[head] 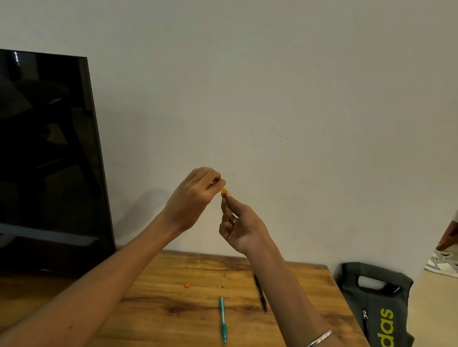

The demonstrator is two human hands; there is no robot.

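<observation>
— Where is the yellow piece (pixel 223 190)?

— In the air in front of the pale wall (pixel 262 63), well above the wooden surface (pixel 164 322), right where the two hands meet.

— What lies around it?

— Nothing stands between the hands and the piece. Below on the surface lie a green pen (pixel 222 319) and, just beside it to the right, a black pen (pixel 261 294). A small orange bit (pixel 187 285) sits apart to the left. A dark screen (pixel 26 152) leans at the left end. A dark bag (pixel 376 316) with yellow-green lettering stands off the right edge.

— And the hands?

— Both forearms reach up and forward. The left hand (pixel 194 195) shows its back, fingers (pixel 213 177) curled over one end of the piece. The right hand (pixel 240 225) is turned palm inward, its fingertips pinching the other end; a ring (pixel 234 220) shows on one finger and a metal bangle (pixel 314 343) on that forearm.
</observation>
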